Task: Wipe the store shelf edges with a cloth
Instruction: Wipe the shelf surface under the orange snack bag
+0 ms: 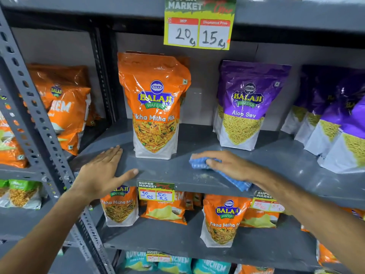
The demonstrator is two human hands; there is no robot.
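My left hand (104,172) flat, fingers straight, on grey metal shelf (167,170), 7 o'clock of orange snack pouch (154,107). My right hand (229,165), fingers straight, presses blue checked cloth (198,164) on shelf, 5 o'clock.

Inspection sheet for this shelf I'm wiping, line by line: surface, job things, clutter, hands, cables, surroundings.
Surface: grey metal shelf, pale smudges near its front edge.
Job's things: blue checked cloth lying on the shelf at the front edge, under the right hand.
Clutter: orange Tikha Mitha Mix bag and purple Aloo Sev bag standing upright behind the hands; more purple bags at right.
Grippers: left hand flat on the shelf, holding nothing; right hand pressing flat on the cloth.
Cables: nothing seen.
Surroundings: yellow price card hanging from the shelf above; lower shelf stocked with snack bags.
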